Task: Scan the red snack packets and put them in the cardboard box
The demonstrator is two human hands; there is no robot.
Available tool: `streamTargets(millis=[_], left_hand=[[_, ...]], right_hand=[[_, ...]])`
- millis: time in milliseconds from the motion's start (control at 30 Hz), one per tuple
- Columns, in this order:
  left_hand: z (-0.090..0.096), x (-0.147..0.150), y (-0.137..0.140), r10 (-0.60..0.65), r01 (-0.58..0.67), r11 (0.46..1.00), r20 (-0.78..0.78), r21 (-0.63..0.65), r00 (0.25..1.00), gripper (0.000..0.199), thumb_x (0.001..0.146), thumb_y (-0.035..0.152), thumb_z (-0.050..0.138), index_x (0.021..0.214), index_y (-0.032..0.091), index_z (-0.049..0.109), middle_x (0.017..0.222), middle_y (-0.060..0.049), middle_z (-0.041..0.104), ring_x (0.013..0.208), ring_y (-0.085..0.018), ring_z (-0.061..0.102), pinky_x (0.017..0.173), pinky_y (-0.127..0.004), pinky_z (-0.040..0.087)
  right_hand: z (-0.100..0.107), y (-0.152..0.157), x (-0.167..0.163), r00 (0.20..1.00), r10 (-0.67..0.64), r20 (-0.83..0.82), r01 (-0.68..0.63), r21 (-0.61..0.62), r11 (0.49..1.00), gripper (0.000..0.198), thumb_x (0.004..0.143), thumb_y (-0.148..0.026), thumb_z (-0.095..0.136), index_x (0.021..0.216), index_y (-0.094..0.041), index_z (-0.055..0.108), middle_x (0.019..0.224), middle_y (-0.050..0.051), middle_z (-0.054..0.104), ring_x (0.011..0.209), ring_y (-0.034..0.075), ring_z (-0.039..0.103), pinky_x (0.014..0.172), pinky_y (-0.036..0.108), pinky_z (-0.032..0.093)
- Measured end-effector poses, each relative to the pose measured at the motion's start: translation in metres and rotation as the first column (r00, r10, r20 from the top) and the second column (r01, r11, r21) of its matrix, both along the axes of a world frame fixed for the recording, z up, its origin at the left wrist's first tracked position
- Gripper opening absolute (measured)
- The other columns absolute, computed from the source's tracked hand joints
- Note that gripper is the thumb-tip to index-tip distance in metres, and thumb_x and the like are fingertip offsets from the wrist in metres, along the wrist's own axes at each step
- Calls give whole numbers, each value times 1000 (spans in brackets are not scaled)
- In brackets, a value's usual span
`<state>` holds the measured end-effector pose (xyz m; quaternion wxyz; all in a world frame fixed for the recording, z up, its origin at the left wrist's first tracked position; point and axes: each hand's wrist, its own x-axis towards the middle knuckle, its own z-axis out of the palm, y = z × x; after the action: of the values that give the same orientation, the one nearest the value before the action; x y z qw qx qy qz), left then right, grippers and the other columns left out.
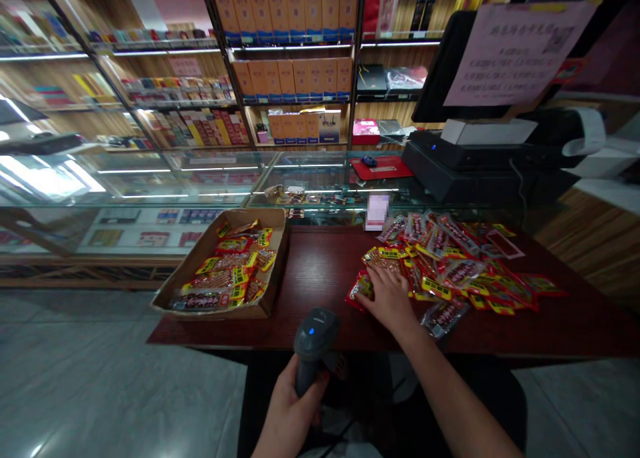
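Observation:
My left hand (290,405) is wrapped round the handle of a dark barcode scanner (317,331), a blue light glowing on its head. The scanner is upright in front of the table's near edge. My right hand (387,295) lies at the left side of a loose pile of snack packets (450,261). Its thumb and fingers close on a red and yellow snack packet (361,289), partly hidden under the hand. To the left, an open cardboard box (277,258) contains several similar packets, mostly red and yellow, with a clear and dark one at its front.
The dark red wooden table (315,265) borders a glass display counter (225,178). A small pinkish card (377,211) stands behind the pile. A black monitor (445,65) is at the back right, near a red mat (383,169). Stocked shelves (290,51) line the wall.

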<state>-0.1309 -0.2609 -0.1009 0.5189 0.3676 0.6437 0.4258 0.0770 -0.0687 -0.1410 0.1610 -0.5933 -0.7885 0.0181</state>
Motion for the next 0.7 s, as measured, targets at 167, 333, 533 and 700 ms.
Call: streamTargets(millis=[167,333,533,700], left_hand=[[9,-9,-3,30,-31,999,-43,-9,999,43,81,47,71,107,13,66,54,11,46,43,-9,42,45,-20,36],[5,-13,-6,41,-42,998,-31,-43,999,45,79,48,71,107,13,65,52,12,45,42,-10,40,43,-20,35],[6,-9,-11,-36,36,999,-3,-17,999,38,81,42,73,108,15,66,53,11,44,43,-10,42,42,-20,34],[9,-9,-12,-12,12,1000,-2,-28,1000,44,81,43,77,114,15,67,55,11,46,44,-10,42,41,-20,34]], right_hand=[[7,8,-5,994,64,90,-48,-172,984,84,85,-48,80,156,-20,47,155,18,59,145,40,48,114,62,32],[17,23,7,958,215,188,-168,-239,956,82,76,-49,88,146,-18,59,143,20,64,136,41,55,111,55,40],[21,35,9,940,285,186,-240,-233,943,70,69,-48,92,128,-21,66,147,19,60,139,41,51,114,60,37],[27,39,8,945,324,-43,-326,-199,924,51,67,-31,90,110,-22,64,137,17,66,133,37,58,111,54,45]])
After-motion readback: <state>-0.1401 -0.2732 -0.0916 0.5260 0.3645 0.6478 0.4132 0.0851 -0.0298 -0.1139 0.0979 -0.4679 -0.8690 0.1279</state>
